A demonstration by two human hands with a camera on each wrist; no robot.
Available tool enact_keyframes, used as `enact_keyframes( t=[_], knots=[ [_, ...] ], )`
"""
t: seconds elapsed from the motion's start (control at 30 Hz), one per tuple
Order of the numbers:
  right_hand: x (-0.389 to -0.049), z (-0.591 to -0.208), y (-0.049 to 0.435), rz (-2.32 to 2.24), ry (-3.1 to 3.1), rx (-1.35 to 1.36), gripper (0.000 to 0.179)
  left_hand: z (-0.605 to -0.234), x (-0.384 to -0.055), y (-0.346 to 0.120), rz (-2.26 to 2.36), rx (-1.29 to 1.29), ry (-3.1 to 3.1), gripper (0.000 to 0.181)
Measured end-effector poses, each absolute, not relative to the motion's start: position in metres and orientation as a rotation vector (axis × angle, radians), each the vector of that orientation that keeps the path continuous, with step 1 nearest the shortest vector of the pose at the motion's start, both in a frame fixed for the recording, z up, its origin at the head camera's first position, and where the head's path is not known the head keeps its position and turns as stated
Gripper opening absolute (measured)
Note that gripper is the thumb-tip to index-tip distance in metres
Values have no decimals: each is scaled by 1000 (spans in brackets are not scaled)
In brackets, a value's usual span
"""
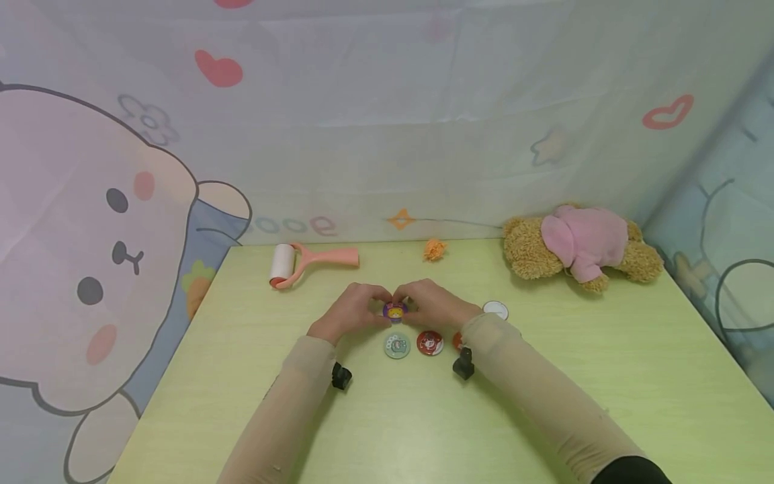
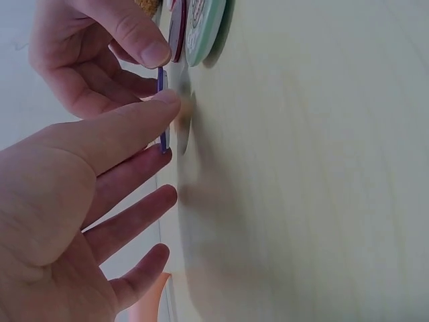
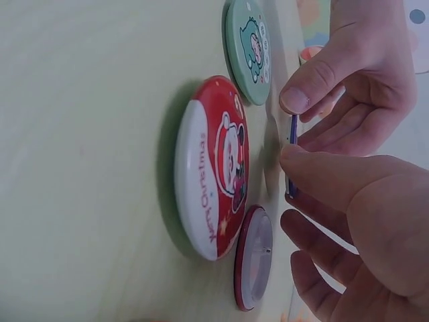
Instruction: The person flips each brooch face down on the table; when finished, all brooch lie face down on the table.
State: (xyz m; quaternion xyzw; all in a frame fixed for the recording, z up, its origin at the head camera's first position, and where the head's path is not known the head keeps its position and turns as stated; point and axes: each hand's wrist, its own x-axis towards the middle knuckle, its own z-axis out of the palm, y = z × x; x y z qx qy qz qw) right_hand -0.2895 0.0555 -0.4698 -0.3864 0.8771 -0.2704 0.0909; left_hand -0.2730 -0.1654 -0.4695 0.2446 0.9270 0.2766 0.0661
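A small purple button badge (image 1: 396, 312) with a yellow character is held between both hands. My left hand (image 1: 357, 308) pinches one side of it between thumb and fingers, and my right hand (image 1: 437, 306) pinches the other. Edge-on in the left wrist view, the badge (image 2: 161, 80) stands a little above the table, and the left hand's other fingers spread loosely. Nearer to me lie a mint-green badge (image 1: 396, 345) and a red-and-white Christmas badge (image 3: 218, 168). A face-down badge (image 3: 257, 261) shows its pin back. Another orange-red badge (image 1: 457, 341) is partly hidden by the right wrist.
At the back left lies a lint roller (image 1: 326, 257) with a pink handle. A fuzzy orange ball (image 1: 434, 250) sits near the table's back edge. A teddy bear (image 1: 583, 242) in a pink top lies at the back right. Printed cloth (image 1: 363, 134) hangs behind the table.
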Motion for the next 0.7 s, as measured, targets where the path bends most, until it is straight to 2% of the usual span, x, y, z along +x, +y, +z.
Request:
enact_keyframes(
  t=[0.7],
  knots=[
    [-288, -467, 60, -834, 2607, -1217, 19, -472, -277, -169, 917, 701, 2764, 33]
  ],
)
